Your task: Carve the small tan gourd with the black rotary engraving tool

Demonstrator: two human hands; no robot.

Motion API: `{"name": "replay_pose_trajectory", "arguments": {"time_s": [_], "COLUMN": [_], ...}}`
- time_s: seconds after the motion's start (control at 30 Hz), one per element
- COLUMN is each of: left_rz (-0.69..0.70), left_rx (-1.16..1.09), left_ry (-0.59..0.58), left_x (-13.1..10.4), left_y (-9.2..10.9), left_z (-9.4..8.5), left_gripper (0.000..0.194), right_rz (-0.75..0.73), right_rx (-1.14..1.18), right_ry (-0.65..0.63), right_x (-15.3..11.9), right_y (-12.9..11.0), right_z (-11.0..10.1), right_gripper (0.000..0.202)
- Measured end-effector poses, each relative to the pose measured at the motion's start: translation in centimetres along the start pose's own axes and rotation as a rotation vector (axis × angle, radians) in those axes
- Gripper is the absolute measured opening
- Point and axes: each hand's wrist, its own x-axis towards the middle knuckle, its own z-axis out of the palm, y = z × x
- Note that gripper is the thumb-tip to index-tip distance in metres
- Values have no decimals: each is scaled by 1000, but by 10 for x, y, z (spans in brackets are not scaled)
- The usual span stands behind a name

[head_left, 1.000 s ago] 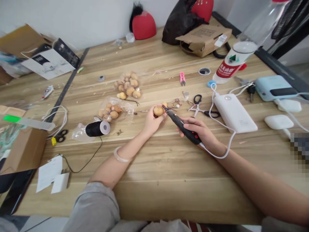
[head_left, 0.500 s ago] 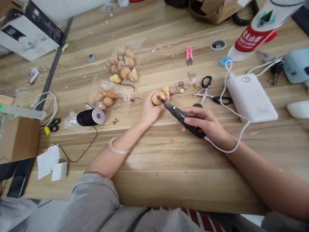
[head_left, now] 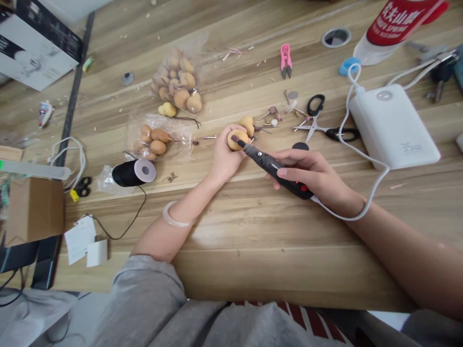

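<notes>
My left hand (head_left: 224, 156) is closed round a small tan gourd (head_left: 234, 137), with its rounded face toward the right. In my right hand (head_left: 307, 173) is a black pen-like rotary tool (head_left: 271, 168) with a red light near its back end. Its brownish bit (head_left: 237, 139) meets the gourd's surface, or sits just over it. Right behind my left hand shows another yellow gourd (head_left: 247, 124). A white cable (head_left: 372, 202) runs from the tool to a white power bank (head_left: 396, 127).
Beyond my hands lie bagged gourds (head_left: 181, 82), a second bag (head_left: 155, 140), loose bits (head_left: 273, 115), scissors (head_left: 314, 123) and pink snips (head_left: 285, 60). A black thread spool (head_left: 130, 172) is on the left. A bottle (head_left: 390, 29) stands back right.
The view has shifted a little, so the far objects sit higher and those on the right lie farther right. Both hands keep their hold, with the bit still at the gourd.
</notes>
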Motion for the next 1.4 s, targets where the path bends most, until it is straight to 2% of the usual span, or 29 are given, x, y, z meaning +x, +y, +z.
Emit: {"name": "replay_pose_trajectory", "arguments": {"time_s": [0.17, 0.37, 0.53, 0.73, 0.93, 1.13, 1.4], "left_rz": [55, 97, 145, 108, 95, 51, 88], "left_rx": [73, 37, 70, 55, 45, -36, 17], "left_ry": [42, 50, 69, 18, 47, -14, 15], "left_x": [0, -1, 1, 0, -1, -2, -2], "left_y": [0, -8, -14, -10, -6, -4, -5], "left_z": [-1, -2, -3, -4, -3, 0, -2], "left_gripper": [35, 34, 36, 31, 38, 27, 30], "right_rz": [14, 14, 35, 28, 60, 43, 73], "right_rx": [31, -26, 11, -44, 21, -43, -42], "right_ry": [79, 5, 62, 2, 77, -13, 39], "right_x": [0, -1, -1, -1, -1, -1, -2], "right_y": [3, 0, 1, -1, 1, -2, -3], "right_z": [-3, 0, -2, 0, -2, 0, -2], "right_gripper": [22, 22, 24, 24, 22, 22, 23]}}
